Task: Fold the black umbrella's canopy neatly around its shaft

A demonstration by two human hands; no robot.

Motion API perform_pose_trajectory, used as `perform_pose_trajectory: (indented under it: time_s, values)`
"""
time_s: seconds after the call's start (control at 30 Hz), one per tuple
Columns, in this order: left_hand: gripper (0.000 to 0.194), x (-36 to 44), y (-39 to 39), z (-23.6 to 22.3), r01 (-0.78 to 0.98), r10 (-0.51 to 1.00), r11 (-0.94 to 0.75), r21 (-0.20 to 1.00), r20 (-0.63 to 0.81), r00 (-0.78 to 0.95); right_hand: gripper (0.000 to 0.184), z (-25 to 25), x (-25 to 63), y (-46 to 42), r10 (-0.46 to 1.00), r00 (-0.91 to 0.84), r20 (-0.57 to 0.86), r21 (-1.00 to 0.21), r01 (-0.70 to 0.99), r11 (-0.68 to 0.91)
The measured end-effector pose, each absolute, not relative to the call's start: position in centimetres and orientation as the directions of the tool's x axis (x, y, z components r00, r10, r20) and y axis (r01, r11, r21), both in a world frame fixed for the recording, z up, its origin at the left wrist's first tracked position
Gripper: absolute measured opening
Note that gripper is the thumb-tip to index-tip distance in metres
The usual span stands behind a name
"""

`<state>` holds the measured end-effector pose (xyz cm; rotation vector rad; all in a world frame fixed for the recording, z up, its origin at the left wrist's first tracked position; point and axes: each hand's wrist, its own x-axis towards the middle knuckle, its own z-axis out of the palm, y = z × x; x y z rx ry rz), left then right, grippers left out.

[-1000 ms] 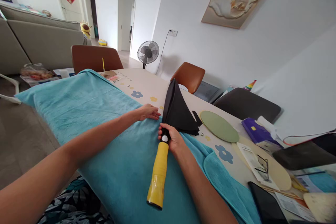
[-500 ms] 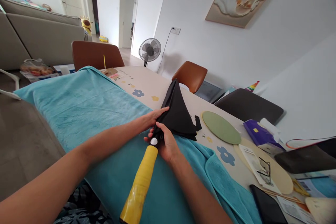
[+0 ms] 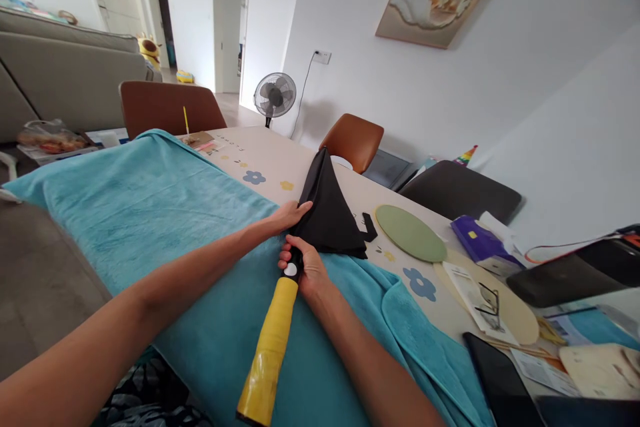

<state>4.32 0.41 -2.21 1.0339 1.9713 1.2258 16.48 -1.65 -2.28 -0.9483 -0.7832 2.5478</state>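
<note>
A folded black umbrella [image 3: 330,213] with a yellow-wrapped handle [image 3: 270,347] points away from me across the table. Its canopy is loosely gathered, and a black strap [image 3: 369,228] sticks out at the right side. My left hand [image 3: 291,215] grips the left side of the canopy, thumb on top of the fabric; its other fingers are mostly hidden. Just below it, my right hand [image 3: 309,268] is wrapped around the black neck of the handle, above the white button [image 3: 291,270]. A turquoise blanket [image 3: 200,207] lies under the umbrella and both forearms.
On the right are a green oval mat [image 3: 410,233], a purple packet [image 3: 480,243], glasses [image 3: 489,307] on paper, and a black phone [image 3: 503,380]. Chairs [image 3: 353,141] and a fan [image 3: 275,95] stand beyond the table.
My right hand has closed around the handle's neck, a little lower and clear of the canopy. The left hand keeps its hold on the fabric. The view has turned slightly right.
</note>
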Motion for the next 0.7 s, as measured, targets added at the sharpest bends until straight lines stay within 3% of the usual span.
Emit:
perform_pose_trajectory:
  time_s: [0.07,0.17,0.27,0.4,0.53,0.7]
  values:
    - [0.035,4.2,0.0,-1.1,0.626,0.815,0.293,0.722,0.153,-0.558,0.014,-2.4,16.5,-1.5,0.454,-0.727,-0.515,-0.583,-0.091,-0.807]
    - [0.028,5.4,0.2,0.8,0.838,0.845,0.18,0.516,0.355,-0.4,0.013,-2.5,16.5,-1.5,0.45,-0.746,-0.491,-0.587,-0.099,-0.804]
    - [0.03,8.4,2.0,2.1,0.942,0.932,-0.107,0.318,0.363,-0.016,0.009,-2.8,16.6,-1.6,0.469,-0.772,-0.429,-0.608,-0.137,-0.782]
    - [0.041,11.8,5.9,1.7,0.909,0.903,-0.398,0.119,0.225,0.366,0.007,-2.9,16.6,-1.8,0.497,-0.773,-0.394,-0.621,-0.174,-0.764]
    - [0.029,12.6,8.6,0.3,0.898,0.896,-0.429,0.096,0.172,0.41,0.009,-2.9,16.5,-1.9,0.515,-0.769,-0.377,-0.618,-0.205,-0.759]
    - [0.019,11.7,8.5,1.4,0.896,0.886,-0.36,0.262,0.395,0.241,0.01,-3.0,16.5,-1.8,0.487,-0.788,-0.376,-0.604,-0.191,-0.774]
